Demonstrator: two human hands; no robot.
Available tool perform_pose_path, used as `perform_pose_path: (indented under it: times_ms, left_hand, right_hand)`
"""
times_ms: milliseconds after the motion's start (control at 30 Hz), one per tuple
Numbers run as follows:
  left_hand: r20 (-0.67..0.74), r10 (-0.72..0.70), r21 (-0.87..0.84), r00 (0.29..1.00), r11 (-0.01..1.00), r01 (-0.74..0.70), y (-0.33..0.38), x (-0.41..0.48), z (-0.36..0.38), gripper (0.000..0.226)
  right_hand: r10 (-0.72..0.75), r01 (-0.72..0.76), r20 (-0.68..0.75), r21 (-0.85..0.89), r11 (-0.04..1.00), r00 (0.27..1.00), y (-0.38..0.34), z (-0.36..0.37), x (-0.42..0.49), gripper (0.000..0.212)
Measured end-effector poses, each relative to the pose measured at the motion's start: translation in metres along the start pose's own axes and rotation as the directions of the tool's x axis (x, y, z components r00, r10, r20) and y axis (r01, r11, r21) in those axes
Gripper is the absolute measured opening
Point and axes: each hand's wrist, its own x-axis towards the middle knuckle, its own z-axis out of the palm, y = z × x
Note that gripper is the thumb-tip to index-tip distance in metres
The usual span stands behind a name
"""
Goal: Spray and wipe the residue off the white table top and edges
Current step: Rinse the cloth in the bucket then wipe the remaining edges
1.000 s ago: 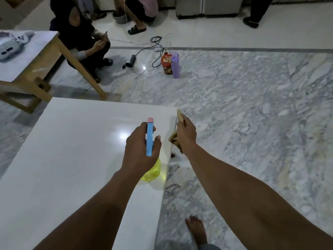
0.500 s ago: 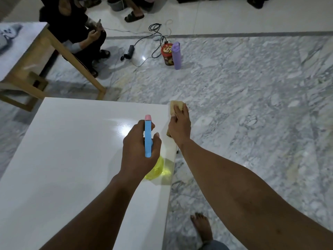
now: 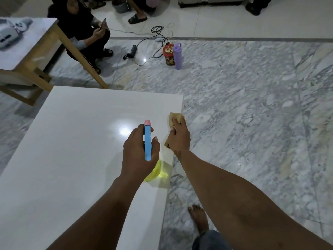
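The white table top (image 3: 75,150) fills the lower left, its right edge running from the far corner down toward me. My left hand (image 3: 138,150) grips a spray bottle (image 3: 147,141) with a blue head, pink nozzle and yellow body, held upright over the table near the right edge. My right hand (image 3: 178,136) holds a tan cloth (image 3: 175,117) against the table's right edge, just beyond the bottle. Most of the cloth is hidden under the fingers.
A wooden table (image 3: 27,56) stands at the far left. A person (image 3: 84,27) crouches behind it. Cables (image 3: 153,38), a red can (image 3: 168,55) and a purple bottle (image 3: 177,55) sit on the marble floor. My bare foot (image 3: 198,219) is beside the table.
My right hand with the cloth slid along the right edge toward the far corner, then back a little toward me. The left hand kept the spray bottle in roughly the same place.
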Motion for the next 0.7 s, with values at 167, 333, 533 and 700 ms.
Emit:
perform_pose_path:
  times_ms: [167,333,533,700]
  left_hand:
    - [-0.034,0.016,0.037,0.999,0.999,-0.015,-0.011,-0.052,-0.016,0.027]
    - [-0.051,0.004,0.039,0.999,0.999,-0.002,-0.028,-0.113,-0.039,0.025]
    - [-0.095,-0.016,0.036,0.995,0.999,0.020,-0.050,-0.196,-0.067,0.026]
    - [-0.110,-0.031,0.030,0.993,0.999,0.034,-0.067,-0.281,-0.092,0.026]
  right_hand:
    - [-0.013,0.013,-0.002,-0.032,0.999,1.000,0.013,0.006,-0.056,0.047]
    - [-0.016,0.017,0.009,-0.109,0.994,1.000,0.030,0.019,-0.118,0.047]
    - [-0.071,0.091,0.074,-0.315,0.945,0.995,0.052,0.026,-0.210,0.051]
    - [-0.133,0.161,0.122,-0.256,0.953,0.984,0.067,0.034,-0.300,0.057]
